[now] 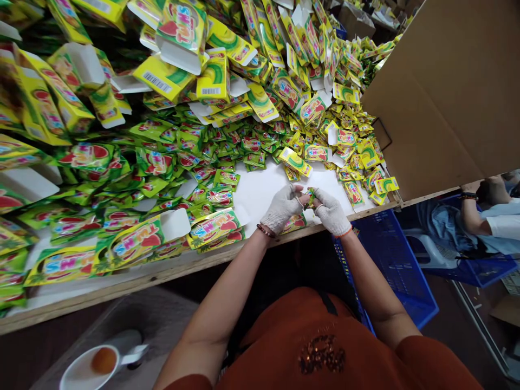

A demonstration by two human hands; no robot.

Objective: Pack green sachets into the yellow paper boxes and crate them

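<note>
My left hand [281, 208] and my right hand [331, 211], both in white knit gloves, meet at the front edge of the white table [260, 192]. Together they pinch a small green and yellow sachet [311, 196] between their fingertips. Another sachet [296, 221] lies just under my left hand. A heap of green sachets [211, 157] spreads to the left and behind. Open yellow cartons [179, 32] are piled high at the back.
A large brown cardboard sheet [442, 86] stands at the right. A blue plastic crate [390, 260] sits below the table edge. Another person's arm [473, 211] shows at far right. A white cup with orange contents [95, 364] is on the floor at lower left.
</note>
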